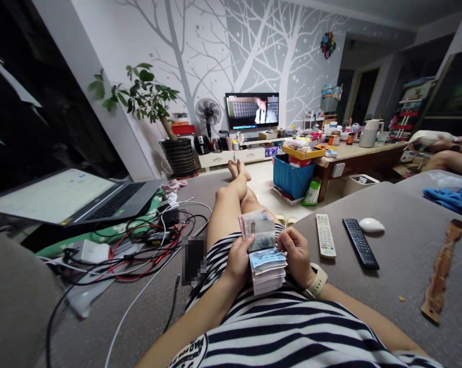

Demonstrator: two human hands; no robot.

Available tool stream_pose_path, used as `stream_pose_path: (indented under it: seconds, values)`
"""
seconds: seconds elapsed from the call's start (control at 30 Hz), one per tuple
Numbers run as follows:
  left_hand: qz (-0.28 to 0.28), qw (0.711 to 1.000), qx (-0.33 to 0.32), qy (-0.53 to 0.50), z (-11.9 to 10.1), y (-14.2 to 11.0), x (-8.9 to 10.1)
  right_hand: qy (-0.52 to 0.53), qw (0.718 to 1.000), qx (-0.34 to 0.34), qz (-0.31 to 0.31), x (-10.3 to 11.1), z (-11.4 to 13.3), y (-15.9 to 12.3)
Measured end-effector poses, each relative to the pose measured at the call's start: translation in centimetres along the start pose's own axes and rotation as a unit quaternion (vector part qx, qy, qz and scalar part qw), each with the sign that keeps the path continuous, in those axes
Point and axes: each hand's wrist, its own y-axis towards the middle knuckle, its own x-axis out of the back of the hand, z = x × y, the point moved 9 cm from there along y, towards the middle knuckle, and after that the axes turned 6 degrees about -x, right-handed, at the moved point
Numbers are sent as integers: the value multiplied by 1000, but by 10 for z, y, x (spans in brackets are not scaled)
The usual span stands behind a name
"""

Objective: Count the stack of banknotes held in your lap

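I sit on a grey sofa with my legs stretched out. A thick stack of banknotes (264, 255) rests over my lap, held between both hands. My left hand (238, 259) grips the stack's left edge, thumb on the top notes. My right hand (298, 254), with a pale watch at the wrist, closes on the right edge. The upper notes stand tilted up and away from me.
An open laptop (73, 197) and tangled cables (138, 245) lie to my left. Two remotes (325, 235) (360, 242) and a white mouse (371, 225) lie on the sofa to my right. A cluttered table (353, 151), TV (251, 110) and another person's legs (449, 158) are beyond.
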Motion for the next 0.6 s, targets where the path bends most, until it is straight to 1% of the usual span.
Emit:
stream_pose_path:
  seconds: [0.1, 0.23, 0.47, 0.6]
  values:
    - [31, 999, 42, 8, 6, -3, -5, -20, 999, -32, -26, 5, -9, 4]
    - [50, 998, 47, 6, 4, -4, -9, -47, 996, -58, -40, 8, -16, 8]
    - [49, 998, 43, 12, 3, -4, -9, -56, 993, -88, -46, 9, -27, 11]
    - [45, 998, 45, 13, 4, -4, -7, -52, 995, -82, -19, 4, -25, 11]
